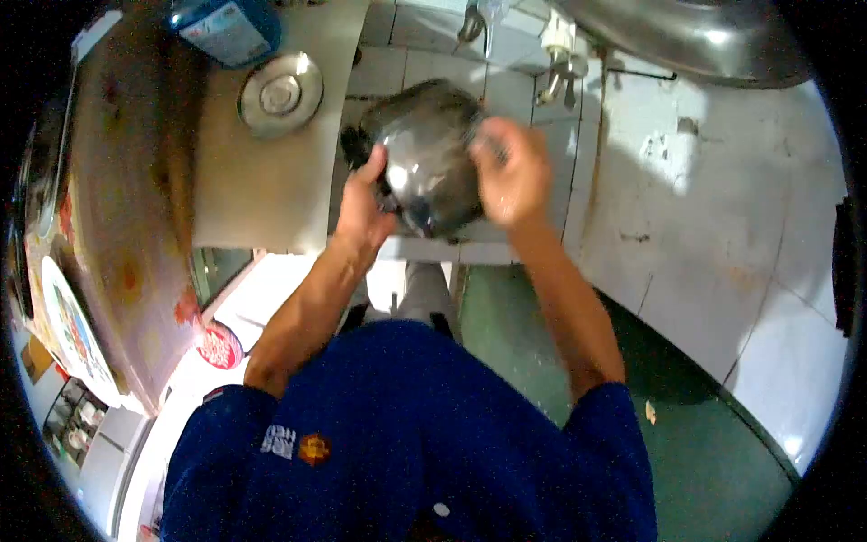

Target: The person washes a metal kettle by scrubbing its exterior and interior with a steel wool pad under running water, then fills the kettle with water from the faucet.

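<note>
A dark, shiny metal pot [420, 149], smeared by motion, is held over the tiled sink [375, 70]. My left hand [364, 206] grips its left side, thumb up along the rim, near a black handle-like part. On the pot's right side is my right hand [513, 173], blurred, with fingers bent together at the edge; whether anything small is in them is hidden. A round metal lid [281, 94] lies on the counter to the left.
Taps [564, 79] stand at the sink's back right. A blue bottle [228, 32] is at the back left. A large metal vessel [704, 36] sits at the top right on the white tiled counter [704, 208]. A wooden surface [126, 181] lies far left.
</note>
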Motion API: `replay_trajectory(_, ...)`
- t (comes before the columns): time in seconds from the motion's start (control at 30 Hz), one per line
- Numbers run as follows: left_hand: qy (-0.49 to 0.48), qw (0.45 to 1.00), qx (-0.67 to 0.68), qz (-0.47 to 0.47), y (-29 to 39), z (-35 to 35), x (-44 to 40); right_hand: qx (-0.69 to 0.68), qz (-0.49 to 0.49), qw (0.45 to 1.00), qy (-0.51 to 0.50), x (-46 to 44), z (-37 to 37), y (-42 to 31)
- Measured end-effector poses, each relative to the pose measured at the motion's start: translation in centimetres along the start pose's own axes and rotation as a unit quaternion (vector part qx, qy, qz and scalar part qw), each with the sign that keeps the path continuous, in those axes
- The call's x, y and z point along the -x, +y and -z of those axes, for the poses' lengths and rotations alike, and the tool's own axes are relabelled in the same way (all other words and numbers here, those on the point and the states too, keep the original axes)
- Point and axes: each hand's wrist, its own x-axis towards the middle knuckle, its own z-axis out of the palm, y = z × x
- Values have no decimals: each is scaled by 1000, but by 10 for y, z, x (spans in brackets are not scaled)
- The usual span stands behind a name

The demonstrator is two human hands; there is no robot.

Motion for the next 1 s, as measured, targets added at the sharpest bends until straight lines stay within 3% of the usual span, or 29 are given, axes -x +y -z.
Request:
replay_trajectory(0.03,-60,997,57,-12,2,2,-1,15,116,992,-45,9,0,-4)
replay_trajectory(0.07,-51,998,45,1,3,3,-6,27,188,980,-60,13,-2,-5)
replay_trajectory(0.1,-29,999,36,23,0,5,-2,25,169,982,-75,26,5,1)
replay_trajectory(0.13,-7,1000,22,17,-4,10,-8,-78,17,997,-3,23,11,16)
replay_trajectory(0.17,-16,1000,19,3,2,10,-17,-180,-119,973,79,6,14,33)
replay_trajectory(0.23,4,998,63,-17,1,21,-11,-68,-144,983,93,12,39,46)
replay_trajectory(0.33,-14,996,83,-27,5,18,-12,-42,-237,964,116,22,60,36)
replay_trajectory(0.57,-8,995,93,-42,7,21,-13,-132,-235,951,149,48,67,34)
replay_trajectory(0.6,33,994,95,-39,5,22,-16,-134,-238,950,148,49,65,32)
replay_trajectory(0.7,-5,994,89,-56,0,22,-16,-140,-202,957,152,52,52,31)
replay_trajectory(0.77,11,995,87,-48,-3,24,-18,-122,-68,979,149,56,42,35)
replay_trajectory(0.8,22,995,87,-43,-5,24,-18,-121,-70,979,148,56,40,26)
replay_trajectory(0.87,34,995,85,-45,-6,15,-16,138,42,989,-23,52,38,3)
replay_trajectory(0.9,44,994,84,-47,-8,12,-14,138,39,989,-24,51,33,6)
replay_trajectory(0.97,59,993,90,-46,-11,13,-20,35,-122,988,83,42,19,18)
replay_trajectory(1.0,73,991,98,-51,-12,13,-21,8,-121,987,105,38,14,21)
